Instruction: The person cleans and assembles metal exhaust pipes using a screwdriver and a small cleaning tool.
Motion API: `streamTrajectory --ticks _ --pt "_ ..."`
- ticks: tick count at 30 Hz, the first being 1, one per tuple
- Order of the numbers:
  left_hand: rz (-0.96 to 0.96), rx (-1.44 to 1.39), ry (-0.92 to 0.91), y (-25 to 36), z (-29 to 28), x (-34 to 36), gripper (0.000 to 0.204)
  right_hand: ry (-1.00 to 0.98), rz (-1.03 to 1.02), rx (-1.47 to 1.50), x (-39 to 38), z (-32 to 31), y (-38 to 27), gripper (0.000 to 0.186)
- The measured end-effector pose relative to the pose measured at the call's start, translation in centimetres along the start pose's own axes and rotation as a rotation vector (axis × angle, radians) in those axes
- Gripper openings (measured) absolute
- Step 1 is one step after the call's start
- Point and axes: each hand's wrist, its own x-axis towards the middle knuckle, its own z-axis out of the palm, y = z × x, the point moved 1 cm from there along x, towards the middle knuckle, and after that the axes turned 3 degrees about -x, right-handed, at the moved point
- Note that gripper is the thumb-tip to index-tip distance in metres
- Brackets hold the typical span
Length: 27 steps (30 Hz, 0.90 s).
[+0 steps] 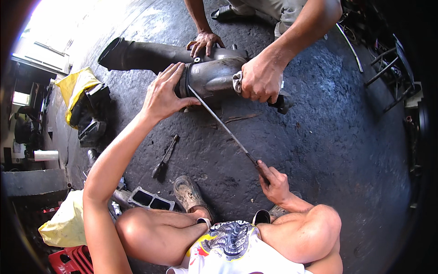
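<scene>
My left hand grips the dark pipe assembly at a band around it, fingers over the top and thumb toward me. In my right hand is a long thin metal bar, slanting up to the band, its tip touching or very near it beside my left thumb. A co-worker's hand rests on the back pipe; their other hand grips the assembly's right part with a pale rag.
A dark tool lies on the floor between me and the assembly. At left are a yellow bag, black parts and a metal flanged part. A metal-framed object stands at far right. My feet are below.
</scene>
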Motion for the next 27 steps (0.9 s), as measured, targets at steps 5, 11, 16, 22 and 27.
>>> streamTrajectory --ticks 5,11,16,22,27 --pt "0.038 -0.014 0.041 0.6 0.3 0.7 0.105 -0.010 -0.008 -0.240 0.5 -2.9 -0.3 0.061" --pt "-0.020 -0.063 0.021 0.0 -0.1 0.4 0.099 -0.381 0.648 1.040 0.7 -4.1 -0.8 0.056" --pt "-0.002 -0.072 0.033 0.4 -0.5 1.0 0.097 -0.165 0.221 0.643 1.8 -4.5 -1.0 0.056" --pt "-0.063 -0.076 0.093 0.0 -0.5 0.4 0.092 -0.090 -0.148 -0.382 5.0 -9.7 -3.2 0.062" --pt "-0.038 -0.089 0.102 0.3 -0.5 0.8 0.086 -0.030 -0.153 -0.080 5.2 -9.3 -1.8 0.058"
